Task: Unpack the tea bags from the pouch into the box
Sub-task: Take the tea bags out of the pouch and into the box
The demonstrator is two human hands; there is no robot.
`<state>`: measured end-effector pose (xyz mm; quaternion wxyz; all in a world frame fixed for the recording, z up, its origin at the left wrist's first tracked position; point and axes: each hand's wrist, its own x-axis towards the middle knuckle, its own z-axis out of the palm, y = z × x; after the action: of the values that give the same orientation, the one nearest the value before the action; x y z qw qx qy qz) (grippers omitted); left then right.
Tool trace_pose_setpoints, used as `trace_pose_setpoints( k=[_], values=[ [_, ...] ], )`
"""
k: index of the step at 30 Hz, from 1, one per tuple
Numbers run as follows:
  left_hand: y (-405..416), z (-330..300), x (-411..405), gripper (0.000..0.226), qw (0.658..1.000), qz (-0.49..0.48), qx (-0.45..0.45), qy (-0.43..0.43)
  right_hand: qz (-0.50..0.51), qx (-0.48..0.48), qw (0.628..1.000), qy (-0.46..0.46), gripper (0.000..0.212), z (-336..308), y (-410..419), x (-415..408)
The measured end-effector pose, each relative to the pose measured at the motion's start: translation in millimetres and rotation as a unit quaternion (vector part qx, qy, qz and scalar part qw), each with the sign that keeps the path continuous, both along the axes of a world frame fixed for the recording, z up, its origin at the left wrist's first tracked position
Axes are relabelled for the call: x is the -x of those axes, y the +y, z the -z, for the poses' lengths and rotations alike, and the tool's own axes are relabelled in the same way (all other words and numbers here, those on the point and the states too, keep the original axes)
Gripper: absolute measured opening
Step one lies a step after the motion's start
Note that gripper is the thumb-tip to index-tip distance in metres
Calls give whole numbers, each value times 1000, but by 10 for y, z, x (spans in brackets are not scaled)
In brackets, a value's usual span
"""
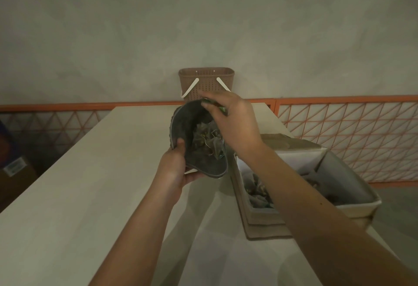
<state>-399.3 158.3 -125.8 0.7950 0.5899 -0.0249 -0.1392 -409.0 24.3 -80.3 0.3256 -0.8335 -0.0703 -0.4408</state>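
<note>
A dark grey pouch (192,123) is held open above the table, its mouth facing me. My left hand (175,168) grips its near rim, thumb inside the edge. Several tea bags (209,141) with strings lie bunched inside the pouch. My right hand (233,120) is over the pouch's far rim, its fingers pinching something small with a green tag (222,109). The open white box (352,186) stands to the right on the table, with several tea bags (260,193) in its near-left part.
The pale table (90,184) stretches away towards a grey wall. A brown perforated basket (207,82) with white handles stands at its far end. An orange lattice railing (350,132) runs behind. A cardboard box (15,168) sits low at the left.
</note>
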Motion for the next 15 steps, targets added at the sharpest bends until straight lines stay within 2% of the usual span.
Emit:
trace_pose_setpoints(
  k=[2, 5, 9, 12, 15],
  values=[
    [-16, 6, -2, 27, 1000, -7, 9, 7, -5, -51, 998, 44, 40, 65, 16, 15],
    [-18, 35, -20, 27, 1000, -7, 9, 13, 4, -106, 992, 64, 30, 119, 56, 39],
    [-7, 51, -25, 30, 1000, -1, 17, -7, -11, -112, 994, 8, 22, -28, 106, 46],
    [-24, 37, -4, 25, 998, -7, 49, -33, -23, -58, 996, -64, 22, -189, 137, 135],
    [-89, 64, 13, 20, 996, 10, 90, -8, -37, -24, 993, -110, 24, -194, 104, 164]
  ],
)
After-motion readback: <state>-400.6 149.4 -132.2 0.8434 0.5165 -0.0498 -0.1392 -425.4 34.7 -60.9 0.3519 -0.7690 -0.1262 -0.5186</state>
